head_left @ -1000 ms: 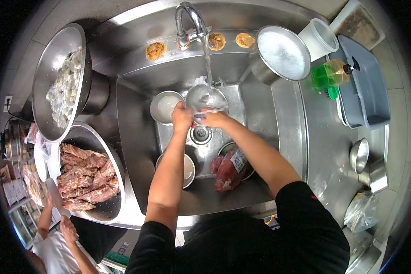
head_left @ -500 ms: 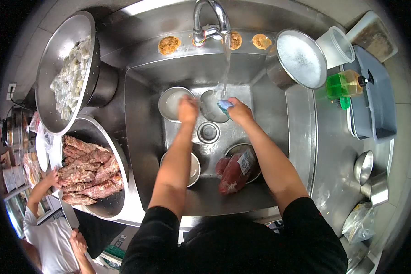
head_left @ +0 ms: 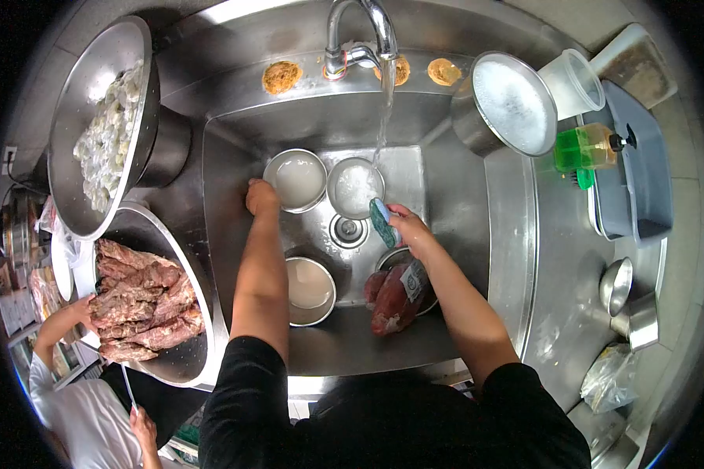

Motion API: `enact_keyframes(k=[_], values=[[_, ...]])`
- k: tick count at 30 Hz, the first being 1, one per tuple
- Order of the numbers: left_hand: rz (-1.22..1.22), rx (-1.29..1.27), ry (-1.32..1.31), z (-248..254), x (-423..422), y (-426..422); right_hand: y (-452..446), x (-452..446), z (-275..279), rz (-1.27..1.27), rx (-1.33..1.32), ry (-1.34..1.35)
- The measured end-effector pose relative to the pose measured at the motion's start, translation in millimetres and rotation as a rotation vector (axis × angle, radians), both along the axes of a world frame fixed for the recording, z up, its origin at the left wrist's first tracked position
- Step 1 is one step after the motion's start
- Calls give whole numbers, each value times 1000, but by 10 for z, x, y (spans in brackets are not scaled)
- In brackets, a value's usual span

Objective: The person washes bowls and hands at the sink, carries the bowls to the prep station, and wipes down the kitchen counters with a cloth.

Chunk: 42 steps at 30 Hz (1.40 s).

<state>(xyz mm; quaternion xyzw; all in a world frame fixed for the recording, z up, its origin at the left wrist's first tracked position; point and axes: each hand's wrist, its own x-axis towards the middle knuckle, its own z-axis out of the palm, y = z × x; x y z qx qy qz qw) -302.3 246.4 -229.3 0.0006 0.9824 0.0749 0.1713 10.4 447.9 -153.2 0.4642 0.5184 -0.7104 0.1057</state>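
My right hand [head_left: 411,228] grips a green and blue scouring sponge [head_left: 382,222] by its side, at the lower right of a round metal bowl [head_left: 357,187]. Water from the faucet [head_left: 385,43] runs into that bowl. Just left of a second metal bowl [head_left: 297,181] holding cloudy water is my left hand [head_left: 263,196]; its fingers are curled, and whether they touch the rim or hold anything is hidden. Nearer me in the sink sit a bowl of brownish water [head_left: 311,291] and a labelled piece of red meat [head_left: 395,303] resting in another bowl.
Left of the sink stand a tilted colander of shrimp [head_left: 105,148] and a large bowl of meat [head_left: 152,293], beside another person's hand [head_left: 84,306]. To the right are a pot of suds [head_left: 515,105], a green soap bottle [head_left: 575,148] and a grey bin [head_left: 641,168].
My left hand has moved from the right side of the cloudy-water bowl to its left side. My right hand, with the sponge, has come back toward me from the stream; water has collected in the bowl under it.
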Motion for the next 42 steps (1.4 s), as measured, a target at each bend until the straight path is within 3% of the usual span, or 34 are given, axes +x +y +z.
enact_keyframes(k=[2, 6, 9, 14, 17, 19, 21, 23, 24, 25, 28, 30, 31, 33, 34, 35, 37, 38, 39, 41, 42], values=[[96, 40, -84, -236, -110, -73, -14, 51, 38, -6, -17, 7], [24, 100, -158, -141, -122, -144, 28, 178, 80, -72, -26, 13], [81, 193, -44, 153, 20, -102, 69, 213, 160, -127, -40, 31], [-200, 211, 225, 616, 273, 74, 89, 126, 325, -169, 1, 185], [-151, 325, 133, 783, 454, 120, 81, -172, 569, -55, 134, 292], [-54, 541, -141, 1147, 752, 239, 44, -526, 588, 27, 404, 443], [81, 827, -439, 1133, 939, 374, -5, -875, 421, 125, 813, 320], [107, 952, -544, 1167, 1186, 543, -98, -1079, 271, 181, 1007, 197], [145, 980, -599, 1234, 1303, 636, -152, -1115, 472, 281, 945, -10], [200, 1051, -619, 1212, 1387, 733, -170, -1141, 349, 333, 982, 11], [172, 1036, -591, 1118, 1407, 844, -165, -1053, 169, 380, 954, 23], [79, 1029, -551, 1034, 1364, 803, -61, -950, 129, 833, 958, 43], [80, 1030, -555, 994, 1374, 790, 21, -876, 89, 835, 958, 39], [137, 963, -559, 992, 1416, 763, 182, -772, 2, 954, 1356, -7], [147, 1020, -618, 1018, 1467, 778, 195, -829, -63, 680, 1422, 58], [143, 1017, -618, 1039, 1486, 832, 191, -841, -130, 676, 1420, 58], [123, 1039, -611, 1151, 1533, 879, 7, -897, 275, 500, 1049, 51], [112, 1039, -631, 1094, 1449, 873, -63, -952, 8, 394, 998, 169], [111, 1040, -628, 1101, 1389, 839, -71, -956, 75, 394, 1000, 172], [118, 1019, -502, 1118, 1278, 788, -94, -907, 277, 789, 694, 83], [120, 1019, -505, 1110, 1258, 743, -50, -826, 311, 804, 733, 107]])
